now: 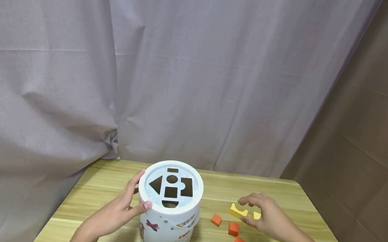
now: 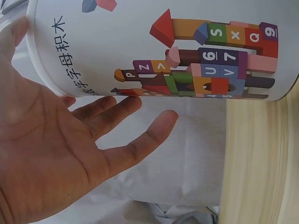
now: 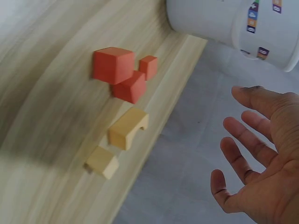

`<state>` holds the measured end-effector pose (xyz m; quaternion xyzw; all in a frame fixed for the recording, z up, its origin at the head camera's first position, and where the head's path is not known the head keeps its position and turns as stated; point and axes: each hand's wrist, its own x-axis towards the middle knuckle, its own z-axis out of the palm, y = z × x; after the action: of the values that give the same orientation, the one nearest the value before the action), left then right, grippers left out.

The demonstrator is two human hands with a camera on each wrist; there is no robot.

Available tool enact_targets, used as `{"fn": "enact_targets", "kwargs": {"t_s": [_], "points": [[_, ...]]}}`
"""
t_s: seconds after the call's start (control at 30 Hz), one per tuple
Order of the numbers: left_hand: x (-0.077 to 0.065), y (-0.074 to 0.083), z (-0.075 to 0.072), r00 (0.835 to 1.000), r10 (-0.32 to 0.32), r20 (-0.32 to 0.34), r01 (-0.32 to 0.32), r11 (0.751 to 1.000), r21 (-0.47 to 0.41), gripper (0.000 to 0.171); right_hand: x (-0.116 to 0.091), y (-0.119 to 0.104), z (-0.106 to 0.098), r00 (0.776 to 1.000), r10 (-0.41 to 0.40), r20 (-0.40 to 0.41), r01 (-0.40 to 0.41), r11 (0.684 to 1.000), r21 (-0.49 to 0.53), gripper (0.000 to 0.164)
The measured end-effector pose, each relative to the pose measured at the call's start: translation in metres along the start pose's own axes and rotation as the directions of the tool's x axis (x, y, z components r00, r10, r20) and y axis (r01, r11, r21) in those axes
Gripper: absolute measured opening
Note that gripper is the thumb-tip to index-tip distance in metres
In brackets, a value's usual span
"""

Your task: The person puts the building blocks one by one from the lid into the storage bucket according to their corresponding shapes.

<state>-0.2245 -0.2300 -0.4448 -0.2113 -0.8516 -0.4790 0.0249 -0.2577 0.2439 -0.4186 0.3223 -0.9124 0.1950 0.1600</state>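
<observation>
table (image 1: 296, 196), wood-grain top; carries one bucket and five loose blocks.

bucket (image 1: 164, 233), white, printed, upright left of the blocks, well in from the table's left edge. handle (image 1: 185, 228) hangs down its side.

lid (image 1: 159, 172), on the bucket; six cut-outs: triangle, circle, square, slim oblong, notched oblong, half-round. only dark shows through most of them; contents cannot be told.

left hand (image 1: 117, 210), fingers spread and fairly straight, thumb on the rim, fingertips against the side; presumably there to steady the bucket, lifting nothing.

right hand (image 1: 267, 217), thumb and fingers parted and gently bent, nothing in the grasp; hovers by the yellow pieces, a posture that seems suited to a pinch.

red blocks (image 1: 233, 229), three, apart from one another between bucket and right hand, probably laid loose for easy reach.

yellow arch (image 1: 238, 212), behind the red blocks, notch toward the table's back edge.

yellow block (image 3: 103, 162), beside the arch, on the side toward the table's right edge; partly hidden by the right hand in the head view.
</observation>
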Motion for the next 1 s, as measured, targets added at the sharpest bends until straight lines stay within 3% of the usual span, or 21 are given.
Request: {"fn": "enact_targets", "kwargs": {"t_s": [0.3,0.57,1.0], "points": [[-0.001,-0.001,0.000,1.000,-0.004,0.002,0.004,1.000,-0.004,0.097,-0.019,0.019,0.005,0.999,0.015,0.029,-0.015,1.000,0.004,0.042],[0.000,0.005,-0.004,1.000,0.018,-0.001,-0.018,1.000,0.013,0.098,-0.038,0.038,0.004,1.000,-0.007,-0.009,0.006,0.999,-0.045,0.045],[-0.002,0.006,-0.002,1.000,0.009,0.021,-0.008,1.000,-0.016,0.098,-0.050,0.054,0.008,0.983,0.165,0.074,-0.166,0.986,-0.003,0.041]]}}
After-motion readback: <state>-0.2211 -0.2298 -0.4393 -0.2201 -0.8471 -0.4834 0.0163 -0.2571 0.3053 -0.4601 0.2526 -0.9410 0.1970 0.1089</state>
